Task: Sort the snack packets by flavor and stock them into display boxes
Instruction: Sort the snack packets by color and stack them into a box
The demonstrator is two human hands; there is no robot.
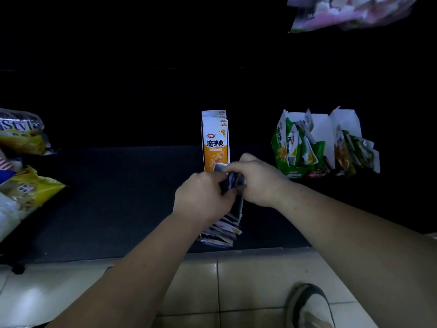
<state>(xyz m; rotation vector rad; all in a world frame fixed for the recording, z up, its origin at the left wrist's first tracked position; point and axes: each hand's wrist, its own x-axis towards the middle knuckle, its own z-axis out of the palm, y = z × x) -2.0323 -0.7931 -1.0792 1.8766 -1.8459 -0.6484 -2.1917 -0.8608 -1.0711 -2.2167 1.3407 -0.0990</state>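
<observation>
A wide dark bench (pixel 118 209) is seen across the middle of the view, and its far part is lost in darkness. In front of it a floor of pale tiles (pixel 248 280) is shown. At the left edge of the bench several large snack bags (pixel 28 192) are piled, yellow and white, partly cut off by the frame. At the top right a pink and white bag (pixel 350 13) is seen, blurred.

On the right part of the bench two open green display boxes (pixel 280 143) are placed side by side. They are filled with green and white snack packets (pixel 307 150), which stand tilted and untidy. In the middle an orange display box (pixel 216 147) is stood upright, well apart from the green ones, and white packet tops are seen in its open top.

Just in front of the orange box the two hands are brought together. The left hand (pixel 201 197) and the right hand (pixel 257 178) are both clamped on one bundle of dark blue packets (pixel 233 179), which is held between them above the bench. Below the hands, toward the front edge, a row of blue and white packets (pixel 224 233) is laid. Whether they are held in a box cannot be told. At the bottom right a shoe (pixel 309 306) is seen on the tiles.
</observation>
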